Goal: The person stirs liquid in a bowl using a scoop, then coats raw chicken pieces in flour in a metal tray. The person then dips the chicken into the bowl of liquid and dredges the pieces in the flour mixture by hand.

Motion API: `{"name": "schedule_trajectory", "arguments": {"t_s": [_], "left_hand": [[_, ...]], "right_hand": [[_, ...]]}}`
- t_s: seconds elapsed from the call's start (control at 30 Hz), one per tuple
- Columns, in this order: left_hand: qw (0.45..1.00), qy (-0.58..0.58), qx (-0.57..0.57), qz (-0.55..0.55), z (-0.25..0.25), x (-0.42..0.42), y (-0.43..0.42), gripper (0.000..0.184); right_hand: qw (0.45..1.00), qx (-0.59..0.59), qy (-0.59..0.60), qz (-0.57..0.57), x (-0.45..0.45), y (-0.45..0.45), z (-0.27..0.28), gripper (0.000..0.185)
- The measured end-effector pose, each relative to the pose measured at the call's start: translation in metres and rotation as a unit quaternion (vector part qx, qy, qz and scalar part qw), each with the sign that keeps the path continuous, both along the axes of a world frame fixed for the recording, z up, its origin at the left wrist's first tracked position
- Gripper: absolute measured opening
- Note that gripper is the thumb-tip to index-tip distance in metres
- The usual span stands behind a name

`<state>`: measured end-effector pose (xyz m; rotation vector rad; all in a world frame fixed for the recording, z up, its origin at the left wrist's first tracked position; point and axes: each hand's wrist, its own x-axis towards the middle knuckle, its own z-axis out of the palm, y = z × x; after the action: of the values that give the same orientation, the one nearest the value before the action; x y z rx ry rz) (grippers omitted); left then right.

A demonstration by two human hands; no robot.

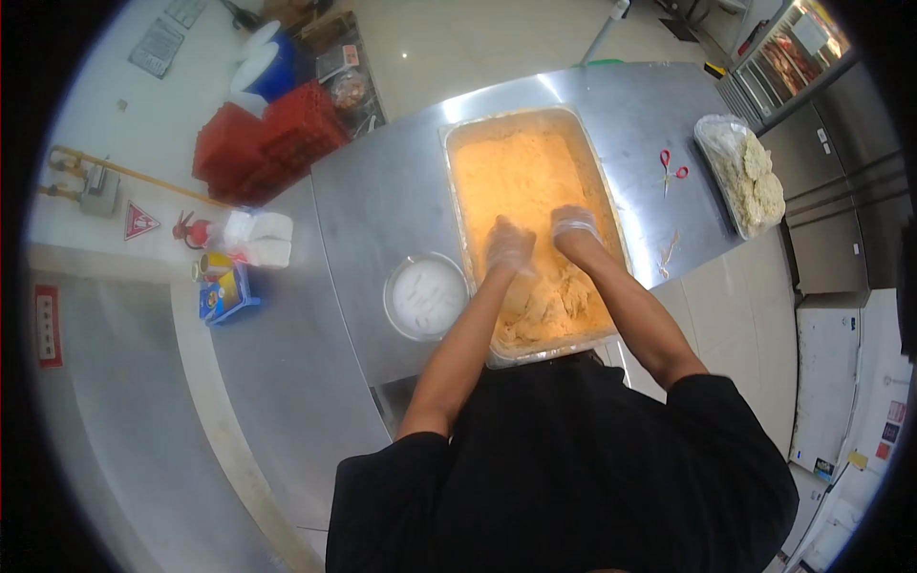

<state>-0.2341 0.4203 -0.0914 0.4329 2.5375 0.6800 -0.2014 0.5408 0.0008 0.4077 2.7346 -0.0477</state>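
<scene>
A deep metal tray (613, 215) stands lengthwise before me, filled with an orange-yellow mixture (521, 172). Smooth at the far end, the mixture turns lumpy and wet-looking near me. My left hand (511, 246), in a clear plastic glove, is closed in a fist at the mixture's surface, left of the tray's middle. Also gloved, my right hand (575, 225) is closed and bent down against the mixture on the right side. What either hand may hold is hidden. Beside the tray, to the left, is a round metal bowl (390, 304) with white contents.
Red-handled scissors (669, 173) lie on the steel table (382, 191) to the right. Beyond them sits a tray (734, 205) of pale lumpy food, partly in plastic. Red crates (258, 138), a blue bucket (279, 72) and a blue basket (227, 294) stand left.
</scene>
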Motion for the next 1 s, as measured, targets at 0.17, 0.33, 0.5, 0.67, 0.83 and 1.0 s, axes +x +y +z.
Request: {"name": "schedule_trajectory", "arguments": {"t_s": [0.17,0.33,0.5,0.67,0.83,1.0], "left_hand": [[0.994,0.104,0.015,0.012,0.039,0.021,0.009,0.054],[0.99,0.016,0.132,0.042,0.037,0.007,0.024,0.063],[0.936,-0.087,0.335,0.056,0.111,0.009,-0.022,0.073],[0.789,-0.298,0.517,0.148,0.158,0.015,-0.103,0.065],[0.815,-0.22,0.503,0.186,0.139,0.021,-0.2,0.054],[0.922,-0.083,0.305,0.225,0.093,0.024,-0.257,0.045]], "right_hand": [[0.998,0.002,0.002,0.055,-0.005,-0.004,-0.001,0.018],[0.999,0.004,0.01,0.032,0.011,-0.005,0.017,0.018],[0.997,-0.01,0.026,-0.076,0.031,0.002,0.09,0.037],[0.979,-0.095,0.147,-0.107,0.043,-0.032,0.138,0.046],[0.953,-0.243,0.174,-0.044,0.035,-0.081,0.116,0.046],[0.955,-0.286,0.058,0.051,0.008,-0.162,0.07,0.044]]}}
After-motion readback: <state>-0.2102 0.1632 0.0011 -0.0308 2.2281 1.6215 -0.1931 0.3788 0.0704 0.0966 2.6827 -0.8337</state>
